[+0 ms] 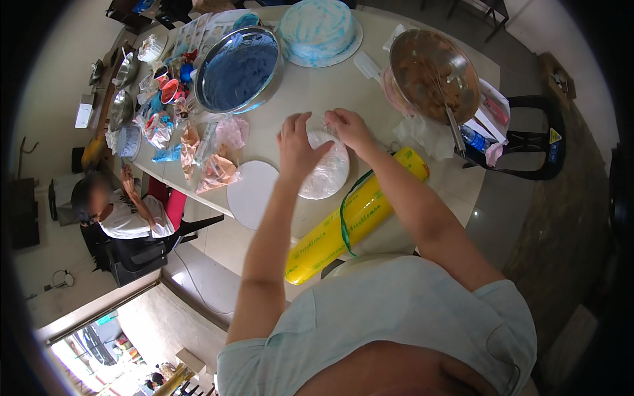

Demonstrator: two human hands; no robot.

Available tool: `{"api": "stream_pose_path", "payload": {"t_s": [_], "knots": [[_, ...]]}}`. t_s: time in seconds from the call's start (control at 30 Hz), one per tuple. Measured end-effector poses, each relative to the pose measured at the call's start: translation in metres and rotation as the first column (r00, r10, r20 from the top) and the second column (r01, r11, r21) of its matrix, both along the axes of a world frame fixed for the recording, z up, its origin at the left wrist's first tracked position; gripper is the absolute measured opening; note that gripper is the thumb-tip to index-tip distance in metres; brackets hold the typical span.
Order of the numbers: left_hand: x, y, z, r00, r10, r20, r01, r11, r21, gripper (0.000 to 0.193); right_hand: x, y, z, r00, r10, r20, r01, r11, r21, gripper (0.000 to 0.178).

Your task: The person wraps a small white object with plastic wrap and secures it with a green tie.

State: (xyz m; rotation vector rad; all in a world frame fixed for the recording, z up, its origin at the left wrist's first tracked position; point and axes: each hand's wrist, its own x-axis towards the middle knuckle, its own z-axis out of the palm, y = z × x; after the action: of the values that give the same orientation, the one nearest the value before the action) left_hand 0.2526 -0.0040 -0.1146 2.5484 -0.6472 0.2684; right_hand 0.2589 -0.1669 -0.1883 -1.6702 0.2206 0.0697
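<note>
Head view: left hand (pixel 300 144) spread, empty; right hand (pixel 351 132) pinches clear plastic film (pixel 321 125), which an uneven tug could tear

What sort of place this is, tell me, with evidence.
Probably a cake-decorating workroom: a blue-streaked cake, a metal bowl of blue mixture and bags of peach-coloured filling share a table.

a black chair (pixel 528 140) stands by the right end of the big pale table (pixel 316 91). the floor (pixel 490 198) is gray and shiny. the walls (pixel 551 33) are pale too. bright light shines through an opening (pixel 99 353) at the lower left.
</note>
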Motion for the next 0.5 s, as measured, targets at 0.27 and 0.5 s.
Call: {"api": "stream_pose_path", "payload": {"t_s": [0.27, 0.5], "knots": [[0.071, 0.024, -0.026, 0.566, -0.282, -0.775, 0.097, 0.956, -0.276, 0.046, -0.039, -0.046, 0.042, 0.978, 0.188, -0.088, -0.18, 0.56, -0.809, 0.021], [0.058, 0.042, -0.023, 0.492, -0.286, -0.822, -0.013, 0.942, -0.335, 0.024, -0.052, -0.043, 0.038, 0.898, 0.352, -0.265, -0.326, 0.126, -0.937, 0.027]]}}
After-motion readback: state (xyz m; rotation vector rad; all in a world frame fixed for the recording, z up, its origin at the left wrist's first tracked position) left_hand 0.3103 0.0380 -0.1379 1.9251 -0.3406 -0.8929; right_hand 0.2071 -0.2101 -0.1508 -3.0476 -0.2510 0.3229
